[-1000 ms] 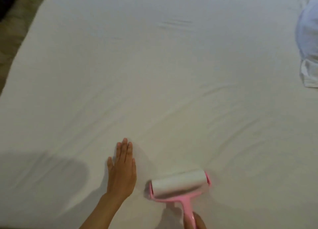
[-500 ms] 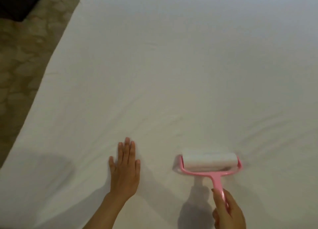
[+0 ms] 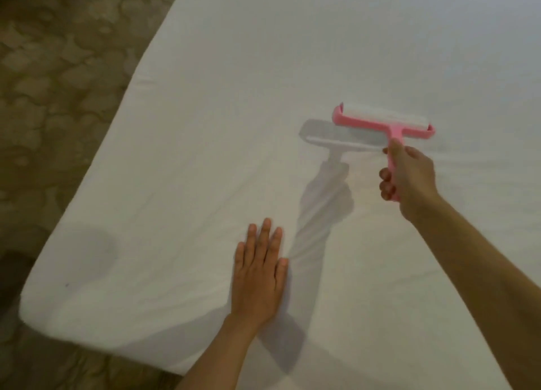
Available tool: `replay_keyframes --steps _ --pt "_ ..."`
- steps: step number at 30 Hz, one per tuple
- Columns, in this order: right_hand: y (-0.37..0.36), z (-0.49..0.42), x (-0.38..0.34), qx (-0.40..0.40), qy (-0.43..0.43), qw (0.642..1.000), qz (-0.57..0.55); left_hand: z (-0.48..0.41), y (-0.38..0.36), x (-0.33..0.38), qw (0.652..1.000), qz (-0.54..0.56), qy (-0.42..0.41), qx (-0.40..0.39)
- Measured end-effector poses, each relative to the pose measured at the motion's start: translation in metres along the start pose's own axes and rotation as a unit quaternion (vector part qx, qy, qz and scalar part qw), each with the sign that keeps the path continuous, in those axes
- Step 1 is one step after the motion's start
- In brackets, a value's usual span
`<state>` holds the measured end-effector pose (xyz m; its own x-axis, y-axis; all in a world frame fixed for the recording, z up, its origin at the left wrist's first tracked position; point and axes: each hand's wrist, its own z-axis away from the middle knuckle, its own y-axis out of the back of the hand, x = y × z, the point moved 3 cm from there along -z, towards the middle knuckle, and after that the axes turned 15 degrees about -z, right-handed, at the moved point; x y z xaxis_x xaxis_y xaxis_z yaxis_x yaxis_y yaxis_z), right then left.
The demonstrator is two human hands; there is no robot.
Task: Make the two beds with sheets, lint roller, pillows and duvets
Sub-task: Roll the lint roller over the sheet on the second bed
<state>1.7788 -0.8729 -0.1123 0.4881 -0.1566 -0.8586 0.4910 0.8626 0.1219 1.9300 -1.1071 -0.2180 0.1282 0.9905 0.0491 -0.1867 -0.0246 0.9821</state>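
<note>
A white fitted sheet covers the bed and fills most of the view, with faint creases near its front. My right hand grips the pink handle of a lint roller, whose white roll is raised a little above the sheet and casts a shadow to its left. My left hand lies flat on the sheet near the front edge, palm down with the fingers together. No pillows or duvets are in view.
Patterned beige carpet lies to the left of the bed and in front of its near left corner. The sheet stretches away to the right and far side.
My right hand has pushed the lint roller forward and to the right, then lifted it off the sheet. My left hand stays flat in place. The view has swung left, revealing carpet.
</note>
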Motion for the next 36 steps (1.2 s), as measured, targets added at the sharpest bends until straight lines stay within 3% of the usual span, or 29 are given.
replay_keyframes --steps 5,11,15,18,24,28,31,33,36 --pt "-0.014 0.066 0.062 -0.051 -0.007 0.995 0.081 0.002 0.007 -0.001 1.000 0.002 -0.013 0.000" --pt "0.050 0.162 0.119 -0.051 -0.035 0.995 0.079 0.041 0.008 -0.039 0.998 -0.005 0.057 -0.009" --pt "0.078 0.216 0.153 -0.033 -0.047 0.996 0.071 0.058 0.009 -0.054 0.998 -0.027 0.009 -0.059" --pt "0.080 0.226 0.158 -0.025 -0.048 0.995 0.088 0.068 0.019 -0.046 0.992 0.020 -0.003 -0.125" --pt "0.021 0.114 0.101 -0.049 -0.046 0.996 0.056 0.063 0.012 -0.015 0.994 -0.012 0.062 -0.087" --pt "-0.010 0.031 0.030 -0.063 -0.015 0.998 -0.001 0.019 0.016 0.028 0.996 -0.041 0.026 -0.080" --pt "0.030 0.007 -0.015 -0.043 0.016 0.997 -0.061 -0.021 0.039 0.081 0.997 -0.016 -0.013 -0.079" --pt "0.085 -0.001 -0.026 -0.019 0.028 0.997 -0.075 -0.043 0.047 0.127 0.993 0.008 -0.034 -0.112" --pt "0.192 -0.012 -0.018 0.053 0.010 0.995 -0.079 -0.061 0.053 0.202 0.993 0.009 -0.082 -0.082"
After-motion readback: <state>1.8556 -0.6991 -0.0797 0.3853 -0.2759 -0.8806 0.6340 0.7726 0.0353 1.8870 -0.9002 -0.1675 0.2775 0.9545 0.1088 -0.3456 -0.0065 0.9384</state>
